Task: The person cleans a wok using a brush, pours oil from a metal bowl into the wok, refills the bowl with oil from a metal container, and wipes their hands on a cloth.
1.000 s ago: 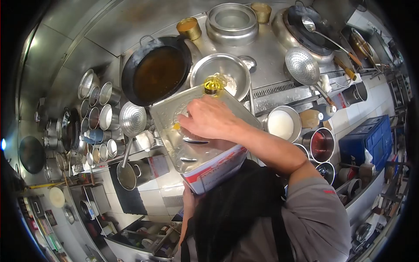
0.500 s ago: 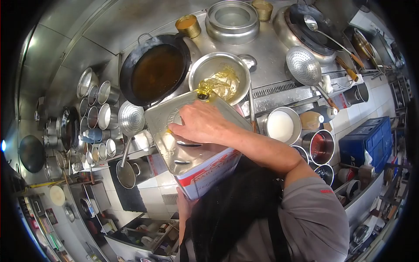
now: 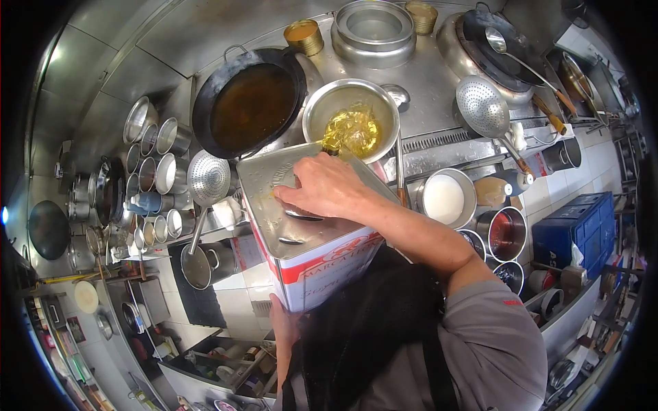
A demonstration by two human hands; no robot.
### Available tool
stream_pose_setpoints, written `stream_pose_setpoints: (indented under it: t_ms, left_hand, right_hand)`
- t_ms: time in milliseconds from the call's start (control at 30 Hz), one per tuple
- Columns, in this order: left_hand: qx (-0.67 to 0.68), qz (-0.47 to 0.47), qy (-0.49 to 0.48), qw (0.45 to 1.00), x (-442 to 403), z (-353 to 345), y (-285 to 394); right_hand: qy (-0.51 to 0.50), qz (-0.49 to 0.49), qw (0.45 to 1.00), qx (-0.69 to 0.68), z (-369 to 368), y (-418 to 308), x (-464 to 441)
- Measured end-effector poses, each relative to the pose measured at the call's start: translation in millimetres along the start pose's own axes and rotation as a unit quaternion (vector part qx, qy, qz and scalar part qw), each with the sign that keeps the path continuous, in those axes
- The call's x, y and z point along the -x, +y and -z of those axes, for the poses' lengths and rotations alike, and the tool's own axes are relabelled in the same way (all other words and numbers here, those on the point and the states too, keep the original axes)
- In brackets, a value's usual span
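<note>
A large square metal tin (image 3: 322,267), silver on top with red and white sides, is tilted forward in both my hands. Yellow oil (image 3: 353,130) runs from its spout into a steel bowl (image 3: 315,103) just beyond. My right hand (image 3: 325,186) lies on top of the tin, its fingers closed round the handle. My left hand (image 3: 284,320) supports the tin at its lower left edge; part of that hand is hidden beneath it. Left of the bowl, a black wok (image 3: 252,106) holds dark brown liquid and gives off some smoke.
Perforated strainers (image 3: 208,178) lie on both sides, with a ladle (image 3: 395,96) beside the bowl. A pot of white liquid (image 3: 444,197) and one of red liquid (image 3: 502,233) stand at right, near a blue crate (image 3: 576,231). Several steel containers (image 3: 173,137) stand at left.
More yellow oil has collected in the bowl, covering its bottom. The tin's top has tipped so that more of its red and white side shows. Both hands have stayed on the tin.
</note>
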State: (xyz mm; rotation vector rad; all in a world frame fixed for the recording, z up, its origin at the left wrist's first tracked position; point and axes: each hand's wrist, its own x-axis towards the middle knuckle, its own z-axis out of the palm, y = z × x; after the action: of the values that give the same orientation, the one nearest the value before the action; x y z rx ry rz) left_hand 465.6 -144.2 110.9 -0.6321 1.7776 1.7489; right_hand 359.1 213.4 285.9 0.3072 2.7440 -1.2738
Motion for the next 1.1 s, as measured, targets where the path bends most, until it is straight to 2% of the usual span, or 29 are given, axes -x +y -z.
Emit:
stream_pose_setpoints:
  t_ms: [100, 167, 267, 400, 467, 700, 800, 1100]
  left_hand:
    - [-0.039, -0.015, -0.004, 0.999, 7, -4, 10]
    - [-0.053, 0.002, 0.036, 0.998, 14, -10, 19]
    - [-0.011, -0.018, 0.028, 0.999, 9, -5, 16]
    - [0.036, -0.041, 0.029, 0.998, -16, 27, -11]
    - [0.021, -0.028, 0.060, 0.998, -19, 34, -10]
    - [-0.004, -0.053, 0.106, 0.993, -15, 34, 7]
    - [-0.058, -0.038, 0.150, 0.986, -5, 27, 25]
    - [-0.044, -0.089, 0.159, 0.982, -20, 52, 21]
  right_hand:
    - [0.005, -0.003, 1.000, -0.003, -2, 5, -2]
    - [0.002, -0.006, 1.000, -0.005, -4, 8, -3]
    - [0.046, 0.012, 0.999, 0.001, -14, 16, -7]
    - [0.014, 0.004, 1.000, -0.009, -13, 15, -11]
    - [-0.013, -0.009, 1.000, -0.015, -9, 13, -11]
    - [0.021, -0.012, 0.999, -0.027, -26, 25, -21]
    - [0.018, -0.016, 0.999, -0.037, -28, 27, -23]
    - [0.007, -0.024, 0.999, -0.027, -33, 31, -30]
